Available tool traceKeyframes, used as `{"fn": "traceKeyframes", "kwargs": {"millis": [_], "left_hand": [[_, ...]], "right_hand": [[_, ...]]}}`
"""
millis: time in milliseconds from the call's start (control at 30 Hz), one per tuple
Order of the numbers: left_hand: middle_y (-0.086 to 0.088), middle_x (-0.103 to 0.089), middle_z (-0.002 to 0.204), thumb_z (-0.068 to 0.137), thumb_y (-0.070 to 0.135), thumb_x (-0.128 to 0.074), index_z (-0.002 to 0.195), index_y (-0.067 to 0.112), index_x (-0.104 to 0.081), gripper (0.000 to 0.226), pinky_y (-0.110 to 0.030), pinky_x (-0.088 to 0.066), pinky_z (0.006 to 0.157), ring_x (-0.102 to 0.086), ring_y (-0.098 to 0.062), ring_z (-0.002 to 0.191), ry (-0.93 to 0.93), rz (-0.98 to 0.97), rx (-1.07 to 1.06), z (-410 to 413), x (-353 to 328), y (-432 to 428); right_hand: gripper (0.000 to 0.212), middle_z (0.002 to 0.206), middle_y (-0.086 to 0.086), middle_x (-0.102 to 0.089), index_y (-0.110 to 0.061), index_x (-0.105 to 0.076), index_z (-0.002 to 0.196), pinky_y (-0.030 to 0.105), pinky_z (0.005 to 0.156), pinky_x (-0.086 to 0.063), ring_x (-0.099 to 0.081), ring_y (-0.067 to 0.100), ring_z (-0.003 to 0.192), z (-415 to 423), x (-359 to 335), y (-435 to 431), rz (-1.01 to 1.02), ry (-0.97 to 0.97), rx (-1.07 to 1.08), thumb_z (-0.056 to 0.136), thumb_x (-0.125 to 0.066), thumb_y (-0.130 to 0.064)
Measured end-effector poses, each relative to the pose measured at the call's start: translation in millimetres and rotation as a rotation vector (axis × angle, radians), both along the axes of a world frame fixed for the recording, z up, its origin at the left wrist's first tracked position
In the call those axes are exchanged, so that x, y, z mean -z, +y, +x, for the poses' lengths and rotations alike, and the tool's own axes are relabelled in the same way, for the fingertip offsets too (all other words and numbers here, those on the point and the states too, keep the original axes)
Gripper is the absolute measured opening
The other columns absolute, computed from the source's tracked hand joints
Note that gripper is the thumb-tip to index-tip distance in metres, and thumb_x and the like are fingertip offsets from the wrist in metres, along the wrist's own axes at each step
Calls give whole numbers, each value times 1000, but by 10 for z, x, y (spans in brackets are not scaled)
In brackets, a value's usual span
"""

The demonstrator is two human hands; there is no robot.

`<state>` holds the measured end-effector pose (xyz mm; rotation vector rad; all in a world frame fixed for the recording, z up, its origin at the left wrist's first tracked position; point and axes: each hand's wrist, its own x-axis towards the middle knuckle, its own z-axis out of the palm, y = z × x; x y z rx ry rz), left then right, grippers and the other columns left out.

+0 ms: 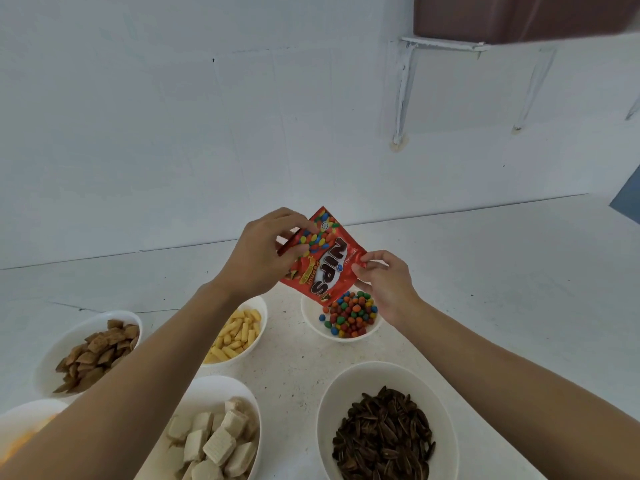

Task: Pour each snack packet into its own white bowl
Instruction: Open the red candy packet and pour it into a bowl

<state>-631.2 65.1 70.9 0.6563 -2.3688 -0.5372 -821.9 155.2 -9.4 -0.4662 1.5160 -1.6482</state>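
Fingers (pixel 300 250) of the left hand (pixel 263 254) curl round the upper left edge of the red NIPS packet (pixel 325 261), thumb pressed on its printed face. On the right hand (pixel 386 285), thumb and forefinger pinch the packet's right corner, the other fingers loosely bent. Both hands hold the packet in the air, tilted, its long axis running steeply down and its lower end pointing into the white bowl (pixel 309 318) of coloured candies (pixel 351 313), just above them. Nearer on the white table (pixel 485 289) stand bowls of yellow sticks (pixel 239 332), brown pillows (pixel 98 351), wafer cubes (pixel 216 441) and striped seeds (pixel 384 438).
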Motion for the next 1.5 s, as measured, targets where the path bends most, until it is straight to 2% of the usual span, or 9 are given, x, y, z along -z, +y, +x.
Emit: {"fn": "traceKeyframes", "kwargs": {"millis": [133,367,567,767,933,1100,1200,1333,1500], "left_hand": [[12,-55,118,97,10,-62,112,22,-67,20,-11,-48,77,-55,-9,108,-88,-78,-66,-4,71,-11],[9,-53,120,94,24,-66,125,28,-60,32,-25,-58,81,-59,-15,108,-137,-2,-60,48,35,-13],[6,-68,106,94,44,-64,106,31,-52,22,-33,-62,71,-69,-16,93,-266,-41,-82,50,-30,-1],[8,-67,123,101,36,-56,126,36,-47,27,-24,-62,71,-69,-15,99,-383,82,56,19,-50,48],[14,-56,125,100,23,-60,127,35,-44,33,-21,-61,69,-66,-15,103,-344,206,100,55,8,65],[10,-58,130,104,14,-51,126,37,-44,32,-34,-63,79,-63,-18,113,-196,270,52,192,108,60],[11,-57,129,104,12,-50,124,39,-44,34,-27,-61,77,-62,-18,114,-173,306,22,251,151,75],[11,-56,125,104,12,-50,123,35,-44,31,-26,-62,71,-64,-19,109,-170,334,-8,316,163,105],[9,-58,122,103,16,-54,121,33,-40,29,-29,-64,69,-66,-21,105,-176,385,-3,307,157,165]], "right_hand": [[18,105,9,-71,-12,-61,96,39,88,-60,-71,23,98,-5,-68,-17,-55,64,35,90,-69,2],[14,106,8,-69,-15,-62,93,46,89,-60,-69,24,99,-30,-82,-18,75,237,-59,90,-70,-3],[16,105,4,-70,-20,-61,99,36,77,-62,-69,17,92,-55,-227,-19,12,496,-3,90,-73,-14],[23,99,0,-74,-21,-61,106,41,76,-63,-72,13,83,-30,-425,-16,-85,696,61,88,-76,-22],[20,89,-11,-70,-26,-64,101,21,74,-59,-69,5,83,26,-565,-8,-188,844,42,86,-78,-26],[21,85,-7,-66,-20,-67,97,28,70,-60,-69,13,82,-21,-577,9,-129,836,19,86,-77,-34],[21,90,-7,-64,-20,-67,93,40,76,-62,-68,19,86,-1,-528,20,-68,800,-36,88,-74,-39],[20,101,-2,-66,-20,-63,99,33,75,-59,-66,16,91,17,-527,45,31,735,-196,93,-67,-39],[22,95,1,-68,-14,-63,98,26,68,-53,-68,19,86,24,-457,78,132,676,-283,97,-61,-36]]}}
